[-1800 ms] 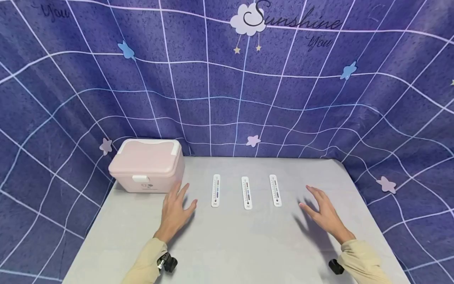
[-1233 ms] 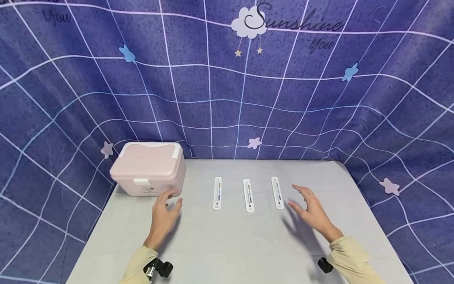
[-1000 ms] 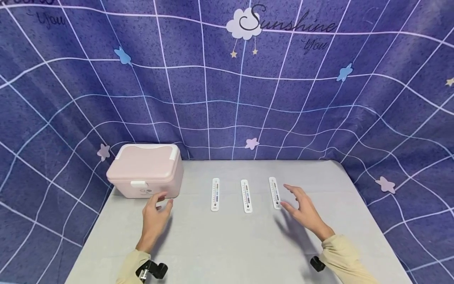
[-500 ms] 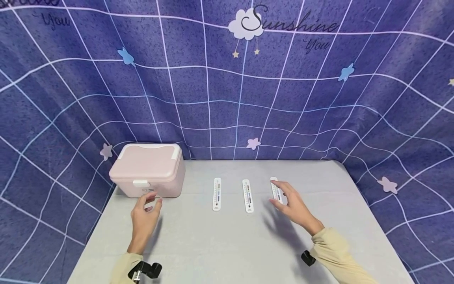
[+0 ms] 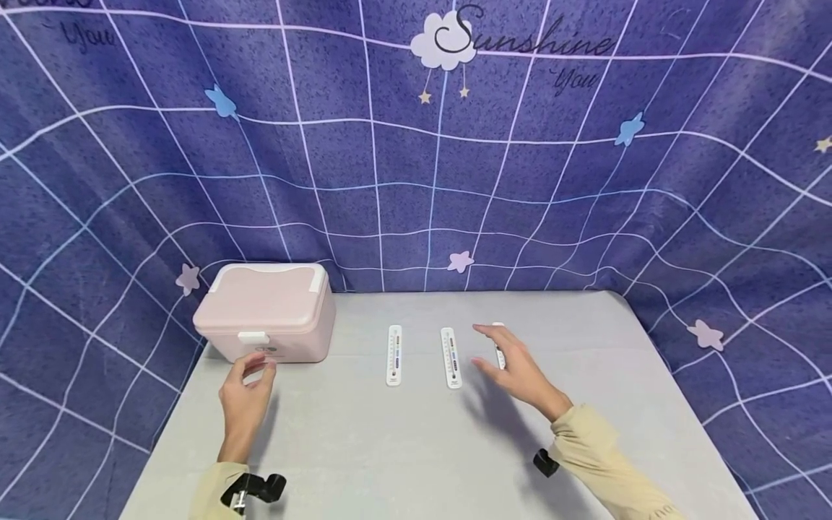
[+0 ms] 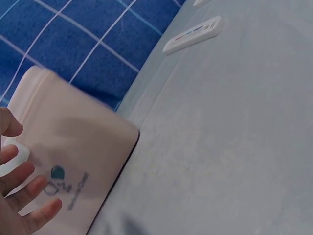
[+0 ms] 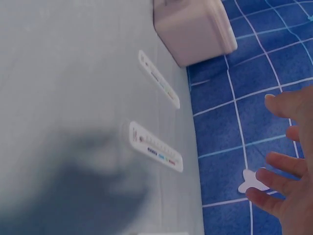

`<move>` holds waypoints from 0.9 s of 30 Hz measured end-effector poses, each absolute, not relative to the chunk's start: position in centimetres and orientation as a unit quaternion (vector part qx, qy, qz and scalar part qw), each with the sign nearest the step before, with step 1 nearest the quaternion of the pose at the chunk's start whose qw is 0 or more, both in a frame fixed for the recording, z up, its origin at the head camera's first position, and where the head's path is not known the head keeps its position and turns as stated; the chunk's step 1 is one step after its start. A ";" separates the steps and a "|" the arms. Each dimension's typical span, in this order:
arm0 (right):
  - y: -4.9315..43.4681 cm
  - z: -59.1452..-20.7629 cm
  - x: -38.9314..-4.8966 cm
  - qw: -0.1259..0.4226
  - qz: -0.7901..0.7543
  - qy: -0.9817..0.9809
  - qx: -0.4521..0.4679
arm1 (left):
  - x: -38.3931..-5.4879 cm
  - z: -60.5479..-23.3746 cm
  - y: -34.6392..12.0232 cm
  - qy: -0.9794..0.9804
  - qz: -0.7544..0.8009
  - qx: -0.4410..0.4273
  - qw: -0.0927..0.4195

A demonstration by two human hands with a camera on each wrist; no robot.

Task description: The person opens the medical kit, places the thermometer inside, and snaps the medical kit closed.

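Note:
Three white strip thermometers lie upright in a row on the table: a left one point(image 5: 393, 355), a middle one point(image 5: 451, 358) and a right one point(image 5: 500, 358). My right hand point(image 5: 520, 375) hovers over the right one, hiding much of it, with the fingertips towards the middle one. Its fingers are spread and hold nothing. At the left, a pink lidded box point(image 5: 260, 300) with a white latch point(image 5: 253, 338) stands closed. My left hand point(image 5: 244, 404) is in front of it, fingers loosely bent around nothing, below the latch. In the left wrist view the fingers point(image 6: 29, 193) overlap the box front.
A grey cloth covers the table point(image 5: 390, 448). Behind and at both sides hangs a purple-blue curtain point(image 5: 403, 159) with a grid and stars. Each wrist wears a small black camera, such as the one on the left point(image 5: 266, 488).
Both hands have moved left. My right hand has come from right of the thermometers to over the right one; my left has slid along the box's front. Thermometers and box have stayed put.

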State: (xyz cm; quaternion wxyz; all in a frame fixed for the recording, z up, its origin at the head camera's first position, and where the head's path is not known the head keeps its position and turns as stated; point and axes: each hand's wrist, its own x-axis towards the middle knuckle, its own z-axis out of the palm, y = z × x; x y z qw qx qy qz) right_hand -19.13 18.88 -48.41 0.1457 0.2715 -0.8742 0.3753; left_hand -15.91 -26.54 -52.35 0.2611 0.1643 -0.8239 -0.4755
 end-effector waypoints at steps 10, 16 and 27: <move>16.4 -47.7 -19.9 0.121 0.377 -0.874 0.281 | -16.3 -52.6 -29.2 -0.817 -0.466 0.214 0.263; 14.7 -47.1 -20.5 0.112 0.390 -0.864 0.297 | -16.6 -52.6 -29.9 -0.795 -0.496 0.213 0.278; 11.7 -46.4 -22.0 0.094 0.384 -0.867 0.304 | -17.5 -51.6 -30.1 -0.698 -0.627 0.219 0.269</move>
